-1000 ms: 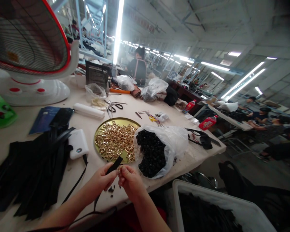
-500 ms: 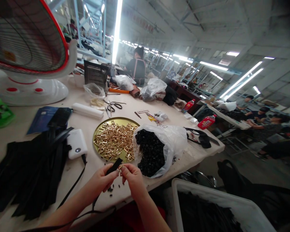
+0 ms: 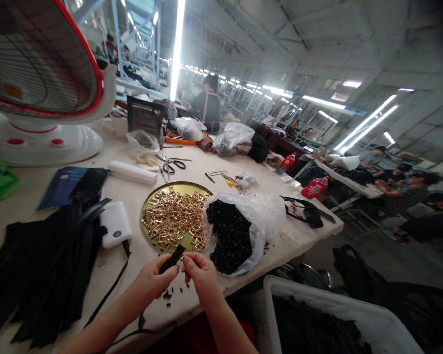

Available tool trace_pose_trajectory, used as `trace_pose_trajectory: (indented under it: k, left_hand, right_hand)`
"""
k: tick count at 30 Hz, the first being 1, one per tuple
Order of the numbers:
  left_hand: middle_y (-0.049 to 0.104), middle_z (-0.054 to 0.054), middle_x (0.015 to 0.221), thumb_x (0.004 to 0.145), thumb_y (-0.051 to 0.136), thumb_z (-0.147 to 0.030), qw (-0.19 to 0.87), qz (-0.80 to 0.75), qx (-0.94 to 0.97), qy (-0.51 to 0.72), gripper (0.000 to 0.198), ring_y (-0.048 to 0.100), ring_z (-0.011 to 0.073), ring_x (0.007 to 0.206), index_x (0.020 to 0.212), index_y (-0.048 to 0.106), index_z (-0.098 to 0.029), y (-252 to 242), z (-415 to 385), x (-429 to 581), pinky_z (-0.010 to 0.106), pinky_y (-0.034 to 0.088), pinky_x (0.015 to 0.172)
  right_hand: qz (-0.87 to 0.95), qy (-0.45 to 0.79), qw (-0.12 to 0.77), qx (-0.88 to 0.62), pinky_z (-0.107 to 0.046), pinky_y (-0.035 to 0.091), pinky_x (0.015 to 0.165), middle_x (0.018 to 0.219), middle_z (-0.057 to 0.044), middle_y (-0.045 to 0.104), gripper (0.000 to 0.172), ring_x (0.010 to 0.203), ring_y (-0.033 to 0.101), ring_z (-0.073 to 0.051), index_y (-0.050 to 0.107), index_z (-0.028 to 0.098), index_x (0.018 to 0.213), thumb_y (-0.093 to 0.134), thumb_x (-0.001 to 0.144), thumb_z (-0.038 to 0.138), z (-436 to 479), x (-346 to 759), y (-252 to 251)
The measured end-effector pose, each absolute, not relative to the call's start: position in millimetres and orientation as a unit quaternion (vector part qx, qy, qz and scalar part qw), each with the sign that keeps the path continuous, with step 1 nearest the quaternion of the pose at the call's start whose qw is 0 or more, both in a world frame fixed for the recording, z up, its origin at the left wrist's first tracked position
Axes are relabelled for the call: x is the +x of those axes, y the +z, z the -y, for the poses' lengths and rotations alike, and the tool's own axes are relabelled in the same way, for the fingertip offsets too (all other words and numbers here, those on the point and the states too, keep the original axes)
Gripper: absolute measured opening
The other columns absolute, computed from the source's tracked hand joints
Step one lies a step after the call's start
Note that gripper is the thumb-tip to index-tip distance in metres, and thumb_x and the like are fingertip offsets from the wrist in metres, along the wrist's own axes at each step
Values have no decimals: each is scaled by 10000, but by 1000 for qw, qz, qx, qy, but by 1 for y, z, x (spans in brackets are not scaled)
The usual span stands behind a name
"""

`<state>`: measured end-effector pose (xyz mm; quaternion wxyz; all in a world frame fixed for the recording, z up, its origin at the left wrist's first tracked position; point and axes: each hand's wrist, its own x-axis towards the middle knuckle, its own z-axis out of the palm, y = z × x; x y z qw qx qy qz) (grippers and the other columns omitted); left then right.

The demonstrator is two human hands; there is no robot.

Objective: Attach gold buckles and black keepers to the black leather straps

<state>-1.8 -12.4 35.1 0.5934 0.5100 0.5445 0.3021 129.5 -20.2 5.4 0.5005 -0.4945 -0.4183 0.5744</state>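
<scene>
My left hand (image 3: 155, 278) is closed around a short black strap (image 3: 173, 258), whose end sticks up past the thumb. Fingertips of my right hand (image 3: 203, 276) pinch a small gold metal buckle (image 3: 181, 262) against the strap; whether the strap passes through it is hidden by the fingers. Just beyond both hands lies a round golden tray (image 3: 169, 184) heaped with gold buckles (image 3: 169, 216). To its right, an open clear plastic bag (image 3: 271, 214) spills small black pieces (image 3: 228, 236). A few black bits (image 3: 167, 295) lie on the table under my hands.
Many black straps (image 3: 47, 265) are piled at left, beside a white power bank (image 3: 116, 226) with a cable. A fan (image 3: 40, 64) stands behind them. Scissors (image 3: 174, 164) lie farther back. Below the table's right edge is a white bin (image 3: 317, 290) holding dark strips.
Both hands stay together at nearly the same spot, with slight finger movement at the buckle. The view has shifted a little.
</scene>
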Motion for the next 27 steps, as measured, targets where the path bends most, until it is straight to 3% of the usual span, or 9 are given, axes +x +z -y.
trace_pose_trajectory:
  k: [7,11,14,20,25,27]
  left_hand:
    - [340,-127,357,609,507,-476,560,-569,517,309,319,304,75,325,716,515,-176,25,9,0,179,222,323]
    - [343,-129,333,623,524,-494,561,-565,512,322,324,318,89,300,732,535,-189,12,7,2,196,225,325]
    - [352,-123,346,624,523,-531,564,-557,509,334,336,322,91,317,690,513,-201,10,8,3,197,229,338]
    - [420,-88,404,662,470,-528,591,-527,513,332,305,366,104,350,659,492,-223,31,12,6,213,284,366]
    - [424,-95,449,682,444,-552,619,-493,540,286,358,350,76,347,705,491,-198,36,9,5,199,271,371]
    - [468,-87,509,690,447,-559,631,-479,548,269,372,379,68,354,760,483,-195,35,8,1,193,278,378]
  right_hand:
    - [531,402,505,-549,-288,445,649,783,-42,648,255,684,570,-165,603,199,1024,533,794,285,29,124,-1]
    - [612,307,490,-539,-317,438,688,806,-65,643,172,750,581,-194,606,227,931,468,829,226,33,124,-4]
    - [672,272,468,-506,-335,433,731,865,-80,630,239,828,572,-205,618,240,937,412,840,166,32,125,-5]
    - [628,330,486,-511,-297,442,709,848,-40,626,241,798,570,-182,603,220,917,542,724,90,27,130,-8]
    - [554,391,514,-525,-276,427,656,725,-12,603,25,697,549,-158,600,196,756,601,732,200,24,137,-7]
    - [500,438,540,-516,-276,427,640,689,-3,599,65,661,549,-150,581,194,737,593,747,257,23,139,-5]
